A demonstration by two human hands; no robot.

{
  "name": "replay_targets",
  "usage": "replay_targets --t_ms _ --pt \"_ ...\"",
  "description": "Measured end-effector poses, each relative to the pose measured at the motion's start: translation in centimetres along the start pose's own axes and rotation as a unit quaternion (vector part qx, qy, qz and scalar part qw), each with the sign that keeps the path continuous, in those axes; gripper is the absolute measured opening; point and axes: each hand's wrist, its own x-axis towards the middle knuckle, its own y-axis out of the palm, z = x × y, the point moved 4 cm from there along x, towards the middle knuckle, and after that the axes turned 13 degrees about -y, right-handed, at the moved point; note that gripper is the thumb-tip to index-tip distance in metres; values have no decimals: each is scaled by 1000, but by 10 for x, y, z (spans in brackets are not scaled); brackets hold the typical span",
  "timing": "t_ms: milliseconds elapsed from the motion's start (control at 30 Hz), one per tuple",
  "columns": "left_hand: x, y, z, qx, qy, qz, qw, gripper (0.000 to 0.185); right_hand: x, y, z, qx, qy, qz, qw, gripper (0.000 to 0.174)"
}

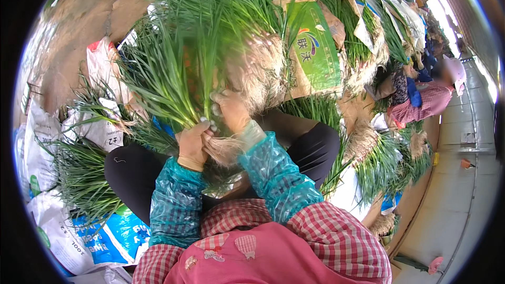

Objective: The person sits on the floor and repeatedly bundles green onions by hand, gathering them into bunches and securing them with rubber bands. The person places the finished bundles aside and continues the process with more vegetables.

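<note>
My left hand (193, 146), in a pale thin glove, grips a bunch of green onions (173, 98) near their white bulbs, with the pale roots (223, 150) hanging out to its right. Beside it, my right hand (232, 111), gloved too, has its fingers closed around the lower stalks of more green onions (209, 83), close to the bulbs. The leaves fan upward, away from my body. Behind my right hand lies a large heap of green onions (256, 12) with its tangled pale roots (260, 71) towards me.
A green printed sack (313, 47) lies right of the heap. More green onions (86, 177) rest on printed plastic bags (114, 240) at the left. Further root bundles (363, 142) lie at the right, near another person (424, 98) who sits by a pale wall (453, 189). My knees (319, 150) flank my hands.
</note>
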Motion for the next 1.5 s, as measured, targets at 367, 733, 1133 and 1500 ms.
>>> replay_targets --t_ms 367,733,1133,1500 --pt "-34 36 -13 -226 -115 198 947 17 42 -75 -135 -251 10 210 945 31" --pt "-66 33 -40 -197 -31 289 937 27 14 -14 -15 -434 -128 161 877 26" --pt "-12 21 -21 -207 -93 278 933 44 92 -92 47 -620 -317 -117 708 31" --pt "-22 40 -30 -144 -56 255 955 62 80 -101 88 -642 -247 -101 719 35"
